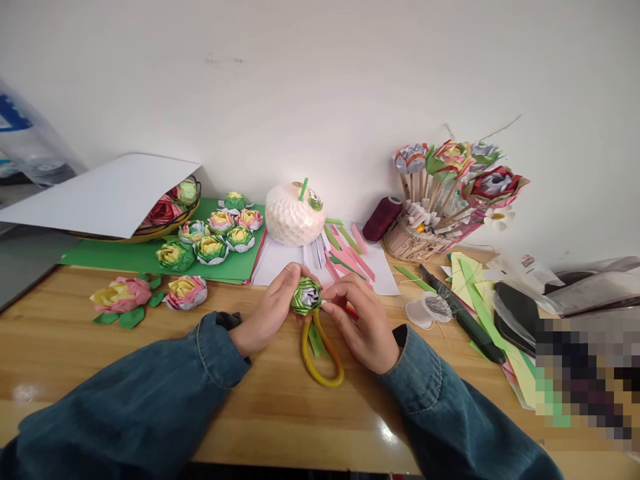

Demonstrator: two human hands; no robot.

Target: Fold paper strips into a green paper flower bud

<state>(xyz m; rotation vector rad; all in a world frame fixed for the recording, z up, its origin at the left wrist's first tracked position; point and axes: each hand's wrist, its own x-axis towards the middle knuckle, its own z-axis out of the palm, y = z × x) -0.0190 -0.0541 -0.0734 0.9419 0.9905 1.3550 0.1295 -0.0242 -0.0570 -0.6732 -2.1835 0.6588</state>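
Observation:
A small folded paper flower (306,296), green outside with grey-white petals in the middle, is held in front of me. My left hand (273,310) grips it from the left, thumb near the top. At the flower's right edge my right hand (363,320) pinches a small white paper petal, its fingers pressed together. Below both hands lies a pair of scissors with a yellow handle loop (323,383); their blades are hidden. A green paper piece (316,340) shows inside the loop.
Finished paper flowers (210,248) stand on green card (235,272) at left. Behind are a white pumpkin-shaped ornament (294,217), paper strips (350,253) and a maroon thread spool (383,220). On the right are a flower-filled pot (417,243), a clear spool (425,310) and a black tool (463,317).

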